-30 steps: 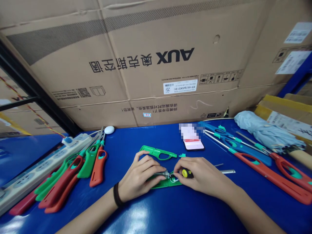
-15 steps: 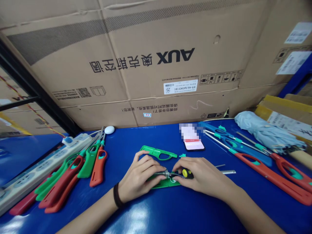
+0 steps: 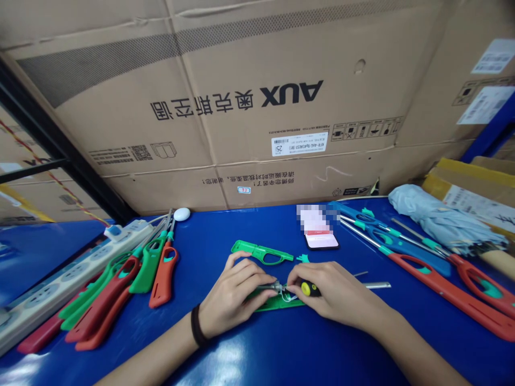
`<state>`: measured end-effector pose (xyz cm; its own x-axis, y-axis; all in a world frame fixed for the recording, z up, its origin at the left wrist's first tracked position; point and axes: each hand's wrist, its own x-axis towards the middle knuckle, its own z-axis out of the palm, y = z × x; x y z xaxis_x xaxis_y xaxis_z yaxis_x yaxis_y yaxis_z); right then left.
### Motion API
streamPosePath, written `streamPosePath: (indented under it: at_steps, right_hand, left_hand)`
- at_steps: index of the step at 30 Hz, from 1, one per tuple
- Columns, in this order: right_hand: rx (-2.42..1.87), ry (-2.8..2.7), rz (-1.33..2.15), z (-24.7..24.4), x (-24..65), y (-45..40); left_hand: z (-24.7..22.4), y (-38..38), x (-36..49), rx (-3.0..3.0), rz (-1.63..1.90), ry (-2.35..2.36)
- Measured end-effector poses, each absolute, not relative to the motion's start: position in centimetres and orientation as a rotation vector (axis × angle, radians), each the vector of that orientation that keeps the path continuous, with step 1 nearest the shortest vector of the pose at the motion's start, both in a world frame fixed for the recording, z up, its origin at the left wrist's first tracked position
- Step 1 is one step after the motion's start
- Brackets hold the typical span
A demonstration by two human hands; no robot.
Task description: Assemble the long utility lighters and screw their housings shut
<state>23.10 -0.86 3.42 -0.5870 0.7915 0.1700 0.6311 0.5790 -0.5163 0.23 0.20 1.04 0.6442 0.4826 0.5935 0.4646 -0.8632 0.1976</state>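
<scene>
A person is working at a blue table, both bare hands close together near its front edge. The left hand, a dark wristband on its wrist, is curling closed, its fingertips pinching a small metal fitting and steadying it above a green plastic lighter shell. That shell is lying flat on the table, directly under and between the hands. The right hand is gripping a screwdriver, its fingers wrapped closed around the yellow and black handle, with the thin shaft pointing left toward the fitting. Fine wires are looping beside the shaft, too small to follow. The hold looks sound for close work: both hands are braced low, and the shaft is lying nearly in line with the fitting, which should limit slipping.

Just beyond the hands, a second green shell and a small teal clip are lying apart. A metal tube is lying to the right. Long orange and green lighters are piled at left beside a power strip, while red and blue lighters are lying at right near a phone and a folded umbrella.
</scene>
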Motion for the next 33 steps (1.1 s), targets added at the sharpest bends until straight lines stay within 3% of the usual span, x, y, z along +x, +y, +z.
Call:
streamPosePath:
  at_steps: [33]
  right_hand:
    - [-1.108, -2.439, 0.558, 3.05, 23.13, -0.99]
  left_hand:
    - [0.50, -0.28, 0.71, 2.805, 1.115, 0.864]
